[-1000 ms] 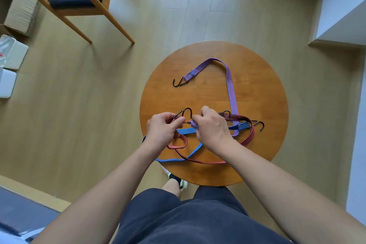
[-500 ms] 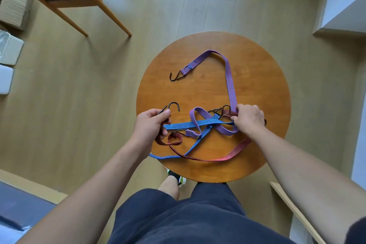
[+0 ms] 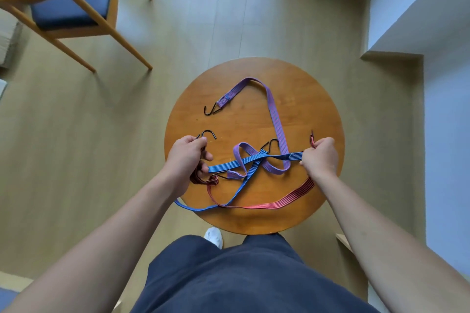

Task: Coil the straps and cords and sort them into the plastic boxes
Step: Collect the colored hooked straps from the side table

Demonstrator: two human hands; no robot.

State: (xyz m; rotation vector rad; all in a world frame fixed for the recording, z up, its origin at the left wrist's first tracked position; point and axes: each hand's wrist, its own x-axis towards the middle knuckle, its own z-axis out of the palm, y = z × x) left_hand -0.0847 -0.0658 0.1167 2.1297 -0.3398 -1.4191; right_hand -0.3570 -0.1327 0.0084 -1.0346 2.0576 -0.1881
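Straps of three colours are spread in a tangle across the round wooden table [image 3: 292, 99]. The blue strap [image 3: 223, 167] is stretched between the two hands, running from the left hand [image 3: 187, 157] across the middle of the table to the right hand [image 3: 320, 157]. The left hand is closed in a loose fist around the near end of the red strap [image 3: 287, 199], with a black hook [image 3: 209, 134] projecting above the knuckles; whether the blue strap is also pinched in that fist cannot be told. The right hand is clenched around the far end of the blue strap and a short red end, which is seen sticking up just above the thumb. From below the right hand the red strap is draped in a long curve along the near edge of the table, back to a small folded bunch under the left hand. The purple strap [image 3: 273, 114] is looped over the blue one at the centre, between the hands, and is laid away toward the far side, where its hook [image 3: 210, 111] rests on the wood, well apart from both hands. A second length of blue strap hangs over the near left edge.
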